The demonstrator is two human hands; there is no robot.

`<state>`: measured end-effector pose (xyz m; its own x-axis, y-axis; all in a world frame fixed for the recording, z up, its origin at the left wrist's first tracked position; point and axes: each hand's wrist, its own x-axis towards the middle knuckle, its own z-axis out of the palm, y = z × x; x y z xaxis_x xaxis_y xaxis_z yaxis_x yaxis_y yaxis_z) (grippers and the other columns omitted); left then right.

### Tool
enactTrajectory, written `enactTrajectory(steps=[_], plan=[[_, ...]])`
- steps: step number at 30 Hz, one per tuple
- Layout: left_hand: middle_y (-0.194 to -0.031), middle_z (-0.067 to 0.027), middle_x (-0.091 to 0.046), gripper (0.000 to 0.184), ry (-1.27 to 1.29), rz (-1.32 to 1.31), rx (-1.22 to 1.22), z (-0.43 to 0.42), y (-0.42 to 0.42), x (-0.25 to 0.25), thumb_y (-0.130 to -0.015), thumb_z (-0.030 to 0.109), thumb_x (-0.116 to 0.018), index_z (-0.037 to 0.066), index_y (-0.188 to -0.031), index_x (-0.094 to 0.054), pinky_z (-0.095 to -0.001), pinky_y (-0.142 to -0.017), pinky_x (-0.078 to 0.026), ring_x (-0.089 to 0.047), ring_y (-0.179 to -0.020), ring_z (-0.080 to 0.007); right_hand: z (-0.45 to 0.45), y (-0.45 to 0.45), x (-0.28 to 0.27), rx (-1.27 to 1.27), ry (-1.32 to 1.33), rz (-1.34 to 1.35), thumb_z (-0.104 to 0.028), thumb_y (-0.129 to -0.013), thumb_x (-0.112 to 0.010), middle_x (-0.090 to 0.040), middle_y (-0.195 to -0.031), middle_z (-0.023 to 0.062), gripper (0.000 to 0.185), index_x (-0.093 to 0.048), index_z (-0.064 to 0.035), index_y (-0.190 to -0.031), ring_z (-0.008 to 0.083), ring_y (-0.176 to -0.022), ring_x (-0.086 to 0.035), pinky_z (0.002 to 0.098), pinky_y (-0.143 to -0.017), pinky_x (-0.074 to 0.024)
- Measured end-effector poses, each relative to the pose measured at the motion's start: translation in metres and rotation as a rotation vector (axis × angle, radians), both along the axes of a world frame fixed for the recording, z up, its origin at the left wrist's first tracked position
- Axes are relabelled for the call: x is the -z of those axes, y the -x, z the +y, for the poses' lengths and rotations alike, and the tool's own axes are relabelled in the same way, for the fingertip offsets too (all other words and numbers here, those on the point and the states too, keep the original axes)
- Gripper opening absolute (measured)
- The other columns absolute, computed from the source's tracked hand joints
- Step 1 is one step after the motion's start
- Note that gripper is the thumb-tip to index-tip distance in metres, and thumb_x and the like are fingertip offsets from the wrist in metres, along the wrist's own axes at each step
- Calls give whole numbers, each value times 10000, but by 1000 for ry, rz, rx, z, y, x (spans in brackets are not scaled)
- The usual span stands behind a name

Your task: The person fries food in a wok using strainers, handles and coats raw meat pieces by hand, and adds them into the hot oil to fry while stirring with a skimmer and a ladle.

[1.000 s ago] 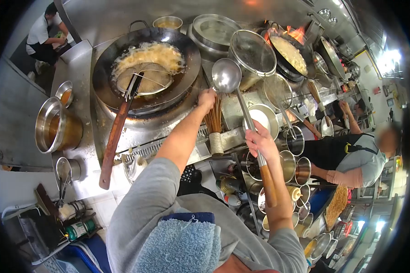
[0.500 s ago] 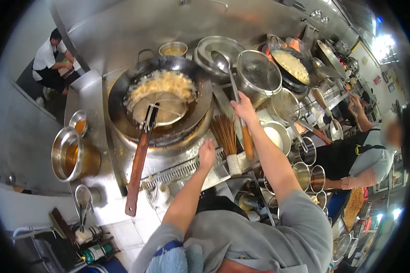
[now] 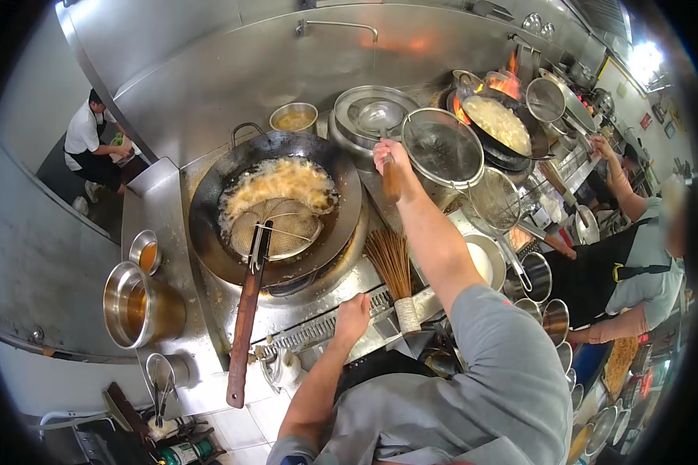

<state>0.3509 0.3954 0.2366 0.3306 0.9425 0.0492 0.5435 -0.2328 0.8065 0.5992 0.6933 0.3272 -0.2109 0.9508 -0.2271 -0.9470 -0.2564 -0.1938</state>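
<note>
My right hand (image 3: 393, 160) is wrapped round the ladle near its wooden handle (image 3: 392, 183). The ladle's bowl (image 3: 380, 116) is over the round metal pot (image 3: 350, 101) behind the burners. My left hand (image 3: 353, 316) is a closed fist above the stove's front edge, left of a bamboo brush (image 3: 393, 267); whether anything is inside it is hidden. Left of it, a large wok (image 3: 202, 209) holds bubbling oil with pale yellow food (image 3: 287, 182). A mesh skimmer (image 3: 285, 231) rests in the wok, its long wooden handle (image 3: 246, 333) pointing toward me.
A strainer (image 3: 442, 147) sits on a pot to the right. Beyond it, flames rise beside another wok of food (image 3: 498, 124). A co-worker in a black apron (image 3: 597, 263) holds a skimmer at the right. Metal pots (image 3: 124, 306) stand left; another person (image 3: 93, 147) is behind.
My right hand has carried the ladle away from me, and its bowl is now over the back pot. My left hand has let go of the ladle and drawn back. The view has shifted.
</note>
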Motion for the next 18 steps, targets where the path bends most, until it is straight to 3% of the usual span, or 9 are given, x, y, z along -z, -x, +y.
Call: enactTrajectory(steps=[4, 12, 13, 18], plan=[[-684, -258, -580, 285, 7, 2, -14, 2, 0, -7, -932, 221, -476, 1, -766, -552, -509, -620, -466, -572, -667, -453, -16, 0, -10, -3, -146, 259, -57, -906, -415, -396, -600, 8, 175, -378, -46, -736, 74, -448, -423, 186, -416, -411], [-764, -252, -603, 125, -105, -144, 163, 0, 6, 19, -901, 87, -472, -8, -900, -555, -470, -666, -491, -598, -713, -431, -96, 30, -28, -76, -193, 439, -30, -901, -405, -412, -630, 21, 168, -367, -29, -738, 84, -460, -437, 199, -431, -433], [-775, -233, -615, 148, 31, -121, 152, 1, 7, 17, -892, 90, -461, 7, -900, -583, -453, -699, -494, -614, -752, -401, -107, 35, -26, -43, -210, 430, -29, -903, -404, -413, -634, 22, 165, -362, -25, -744, 85, -464, -439, 199, -435, -437], [-825, -217, -631, 239, 51, -43, 135, 10, 9, 20, -880, 189, -461, 33, -825, -633, -451, -749, -474, -614, -810, -384, -179, 60, -18, -40, -149, 450, -23, -901, -422, -419, -645, 28, 108, -355, 17, -827, 81, -455, -430, 195, -416, -431]])
